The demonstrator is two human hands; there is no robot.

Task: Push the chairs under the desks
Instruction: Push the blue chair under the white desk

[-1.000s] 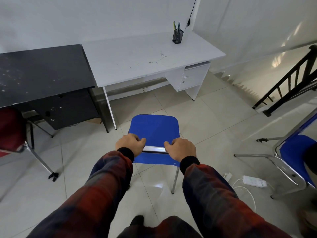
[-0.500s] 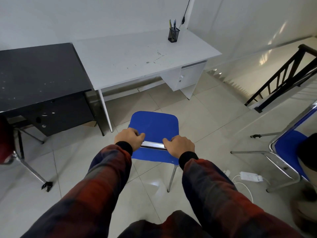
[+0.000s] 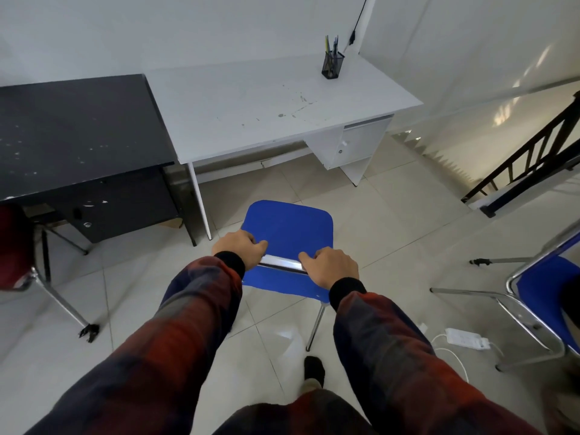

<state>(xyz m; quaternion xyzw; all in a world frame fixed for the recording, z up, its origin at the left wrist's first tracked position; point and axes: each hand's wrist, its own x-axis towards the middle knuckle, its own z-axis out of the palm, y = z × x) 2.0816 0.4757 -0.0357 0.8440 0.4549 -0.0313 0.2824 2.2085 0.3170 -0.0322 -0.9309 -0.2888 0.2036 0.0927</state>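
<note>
Both hands grip the chrome top rail of the blue chair (image 3: 287, 227): the left hand (image 3: 238, 250) is curled over the rail's left end and the right hand (image 3: 329, 266) over its right end, fingers wrapped round the bar. The chair stands on the tiled floor (image 3: 392, 221) in front of the white desk (image 3: 276, 102), its seat pointing toward the knee space between the desk's left leg and its drawer unit (image 3: 354, 146), but near rather than under the top. The step in hand looks like the push itself. The next move probably calls for a straight shove forward, steered slightly right so the seat clears the left leg. A second blue chair (image 3: 543, 296) by the stair railing (image 3: 530, 161) is not yet tucked in, and a red chair (image 3: 15, 246) sits at the black desk (image 3: 75, 133).
</note>
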